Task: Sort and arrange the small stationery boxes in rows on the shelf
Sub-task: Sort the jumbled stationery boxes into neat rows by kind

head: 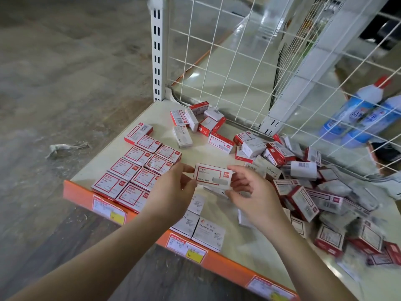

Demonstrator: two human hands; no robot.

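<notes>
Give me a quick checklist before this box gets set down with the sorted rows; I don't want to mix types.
1. Grip: left hand and right hand both pinch the held box by its ends: ok.
2. Label faces up and shows a red frame like the sorted rows: ok.
3. Exact type match: print too small: cannot tell.
4. Free shelf space beside the rows: ok.
5. Paper clips boxes kept apart near the front edge: ok.
6. Unsorted pile is still jumbled: not ok.

two blue glue bottles (358,118) with red caps hang behind the white wire mesh (227,61). crumpled scrap (65,147) lies on the grey floor (65,61).
</notes>
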